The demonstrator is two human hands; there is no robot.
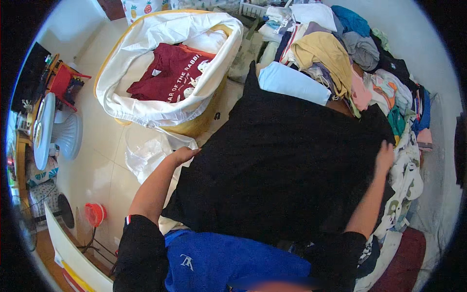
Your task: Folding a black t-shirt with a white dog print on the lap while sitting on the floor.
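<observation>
A large black cloth garment (284,164), probably a T-shirt, lies spread out before me, reaching towards my lap. At its left edge, my left hand (185,155) holds the cloth, its fingers partly hidden. My right hand (385,160) is at the garment's right edge, touching the fabric near what looks like a sleeve; it is blurred, so its grip is unclear. Beyond the garment's far edge is a folded light-blue cloth (293,83). Blue fabric with a pale emblem (233,255) covers the front of my body.
A yellow basket with a white liner (120,43) holds a folded maroon printed shirt (164,69). Heaped clothes (321,54) line the back right. White plastic sheeting (146,153) lies below the basket. At left are a pale-blue round table (45,131) and a red chair (64,85).
</observation>
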